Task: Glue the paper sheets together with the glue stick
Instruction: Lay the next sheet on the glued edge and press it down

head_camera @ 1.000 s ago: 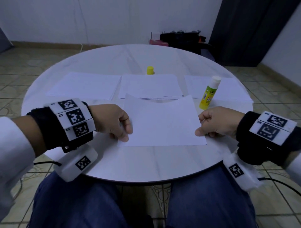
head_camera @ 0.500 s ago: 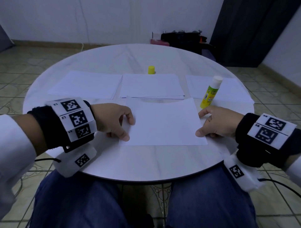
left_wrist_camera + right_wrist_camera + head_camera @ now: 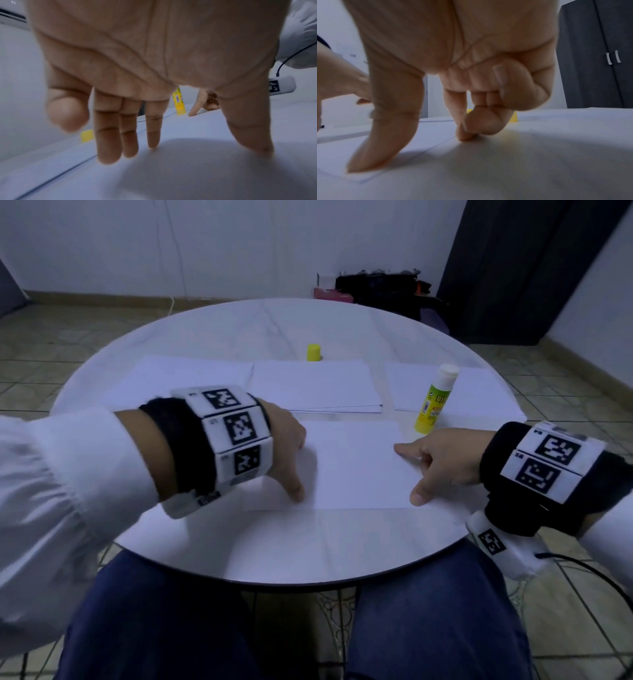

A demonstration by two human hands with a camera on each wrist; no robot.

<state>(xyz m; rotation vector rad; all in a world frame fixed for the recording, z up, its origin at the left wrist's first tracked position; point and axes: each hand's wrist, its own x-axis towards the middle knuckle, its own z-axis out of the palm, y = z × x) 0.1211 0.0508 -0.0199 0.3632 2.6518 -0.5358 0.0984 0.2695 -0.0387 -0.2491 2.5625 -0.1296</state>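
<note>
A white paper sheet (image 3: pixel 356 463) lies flat on the near half of the round white table (image 3: pixel 308 546), straight ahead of the seated person. The left hand (image 3: pixel 286 446) is spread wide over its left side, fingers straight and parted; the thumb tip rests near the sheet's near left corner, and in the left wrist view the fingertips (image 3: pixel 151 140) meet the paper. The right hand (image 3: pixel 442 460) presses the right side with its extended index finger and thumb, the thumb near the near right corner, while the other fingers (image 3: pixel 489 121) are curled under toward the palm, gripping nothing. Just beyond the right hand stands the glue stick (image 3: pixel 435 402), upright and slightly tilted, with a yellow-green body and its white top showing; it rests at the near left corner of the right-hand sheet (image 3: pixel 479 392). Its yellow cap (image 3: pixel 313 352) stands apart, further back near the table's middle, just behind the centre stack of paper (image 3: pixel 311 383). A further sheet (image 3: pixel 178 378) lies to the left of that stack. Both wrists carry black bands with square-patterned marker blocks (image 3: pixel 236 429), and dark bags (image 3: pixel 380 285) sit on the floor by the far wall
</note>
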